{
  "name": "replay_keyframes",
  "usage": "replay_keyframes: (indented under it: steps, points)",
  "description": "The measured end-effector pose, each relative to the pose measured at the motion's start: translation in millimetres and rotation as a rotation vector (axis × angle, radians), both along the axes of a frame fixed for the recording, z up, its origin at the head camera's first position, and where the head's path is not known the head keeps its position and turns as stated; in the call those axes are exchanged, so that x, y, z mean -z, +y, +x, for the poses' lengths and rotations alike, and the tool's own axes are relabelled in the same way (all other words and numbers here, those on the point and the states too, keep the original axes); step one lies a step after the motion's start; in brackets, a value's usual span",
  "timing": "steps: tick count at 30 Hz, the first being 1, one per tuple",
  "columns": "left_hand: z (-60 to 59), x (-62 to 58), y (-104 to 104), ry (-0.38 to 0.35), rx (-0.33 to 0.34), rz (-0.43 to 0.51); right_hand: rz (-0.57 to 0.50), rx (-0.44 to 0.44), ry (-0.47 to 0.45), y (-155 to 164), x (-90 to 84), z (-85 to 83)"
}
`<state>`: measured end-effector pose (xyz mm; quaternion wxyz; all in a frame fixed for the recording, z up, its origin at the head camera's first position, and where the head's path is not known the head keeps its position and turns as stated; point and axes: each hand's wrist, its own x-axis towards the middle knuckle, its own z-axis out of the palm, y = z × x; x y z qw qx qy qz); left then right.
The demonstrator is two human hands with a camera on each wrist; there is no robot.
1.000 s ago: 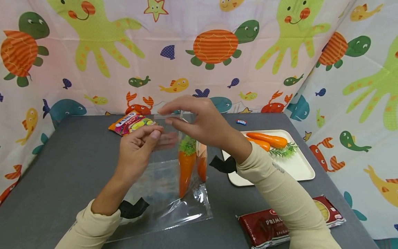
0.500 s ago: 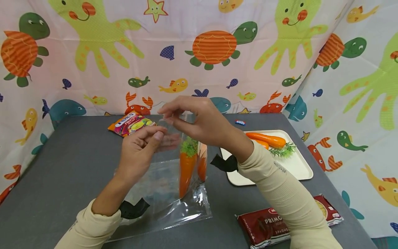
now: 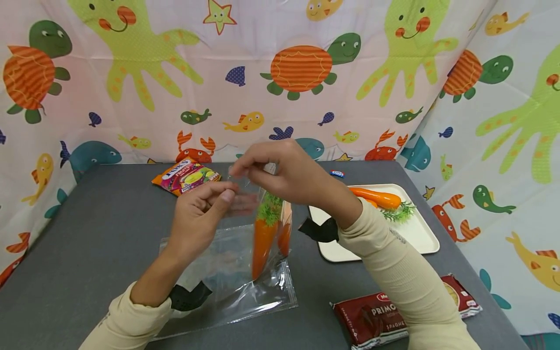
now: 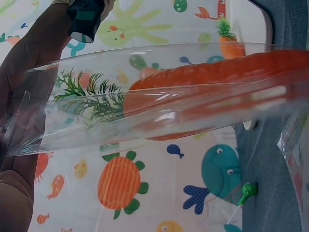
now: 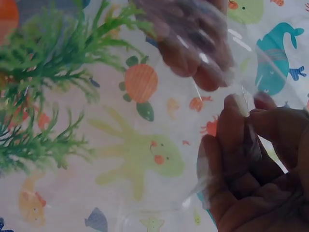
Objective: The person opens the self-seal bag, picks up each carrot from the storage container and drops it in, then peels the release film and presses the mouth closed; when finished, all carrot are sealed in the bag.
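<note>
While both hands (image 3: pixel 280 177) pinch it, bag (image 3: pixel 236 272) hangs below.

We count four carrots (image 3: pixel 263 240): two inside one clear bag (image 3: pixel 245 287) and two on one tray (image 3: pixel 420 236). We also see one candy packet (image 3: pixel 185 176), one spaghetti pack (image 3: pixel 380 316) and one small wrapped sweet (image 3: pixel 337 173).

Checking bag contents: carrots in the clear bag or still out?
In: two carrots hang tip-down inside the clear bag, which the left hand and right hand pinch at its top. More lie on the tray.
</note>
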<state>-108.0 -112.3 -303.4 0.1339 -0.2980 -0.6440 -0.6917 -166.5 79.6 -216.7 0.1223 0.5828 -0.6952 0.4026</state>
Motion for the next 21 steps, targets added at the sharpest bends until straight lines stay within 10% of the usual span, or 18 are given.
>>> replay_keyframes:
  steps: [21]
  points:
    - [1.1,-0.8,4.3,0.045,0.058,0.009,0.045,0.020,0.113,9.4,3.3,1.8]
